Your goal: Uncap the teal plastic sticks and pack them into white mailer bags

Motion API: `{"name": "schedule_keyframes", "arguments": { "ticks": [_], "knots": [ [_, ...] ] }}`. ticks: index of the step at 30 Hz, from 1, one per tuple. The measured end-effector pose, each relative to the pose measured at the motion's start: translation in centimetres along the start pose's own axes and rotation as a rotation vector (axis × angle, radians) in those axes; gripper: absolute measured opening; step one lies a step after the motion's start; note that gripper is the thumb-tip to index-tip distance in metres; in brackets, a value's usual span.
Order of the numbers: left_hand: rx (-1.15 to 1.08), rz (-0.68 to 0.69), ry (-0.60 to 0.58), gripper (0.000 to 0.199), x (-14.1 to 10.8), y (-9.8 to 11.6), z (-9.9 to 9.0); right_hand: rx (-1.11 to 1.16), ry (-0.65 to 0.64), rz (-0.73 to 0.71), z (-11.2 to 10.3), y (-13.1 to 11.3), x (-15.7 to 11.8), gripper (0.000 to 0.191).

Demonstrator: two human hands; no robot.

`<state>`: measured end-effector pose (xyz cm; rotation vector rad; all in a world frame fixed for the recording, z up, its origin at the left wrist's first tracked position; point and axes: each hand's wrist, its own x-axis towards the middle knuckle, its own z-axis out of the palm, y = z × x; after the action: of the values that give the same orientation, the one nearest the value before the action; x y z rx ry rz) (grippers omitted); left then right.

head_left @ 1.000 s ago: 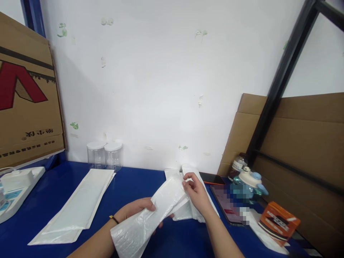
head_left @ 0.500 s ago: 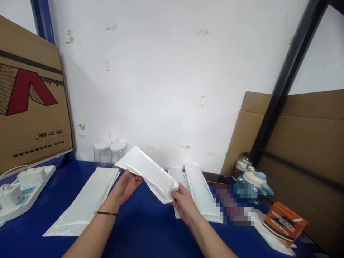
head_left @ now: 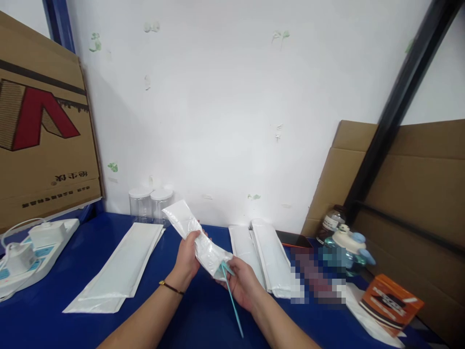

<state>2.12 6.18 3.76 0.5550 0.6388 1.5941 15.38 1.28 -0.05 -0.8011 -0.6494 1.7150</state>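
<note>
A long white plastic packet [head_left: 209, 251] is held slantwise above the blue table [head_left: 203, 320]. My left hand [head_left: 189, 254] is wrapped round its middle. At the packet's lower right end, my right hand [head_left: 241, 281] grips the edge, where a thin light-blue stick-like item [head_left: 232, 305] hangs out of the opening. More white packets [head_left: 118, 271] lie in an overlapping pile on the left, and further ones [head_left: 271, 259] lie just beyond my right hand.
Two clear jars [head_left: 140, 206] with white lids stand by the wall. At left are a power strip [head_left: 47, 261] and a large carton [head_left: 39, 155]. To the right are a phone [head_left: 292, 239], a brown bottle [head_left: 330, 223], a teal jug [head_left: 345, 252] and an orange box [head_left: 390, 303].
My left hand has moved right and closed round the packet's middle. The packet's right end now shows an opening with the light-blue item hanging out. The view has shifted slightly.
</note>
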Motion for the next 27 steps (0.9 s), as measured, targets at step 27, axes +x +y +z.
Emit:
{"name": "schedule_keyframes", "arguments": {
  "ticks": [27],
  "knots": [
    [-0.094, -0.12, 0.049, 0.031, 2.7, 0.5, -3.9, -1.841, -0.054, -0.406, -0.5, -0.9, -6.6, 0.014]
  ]
}}
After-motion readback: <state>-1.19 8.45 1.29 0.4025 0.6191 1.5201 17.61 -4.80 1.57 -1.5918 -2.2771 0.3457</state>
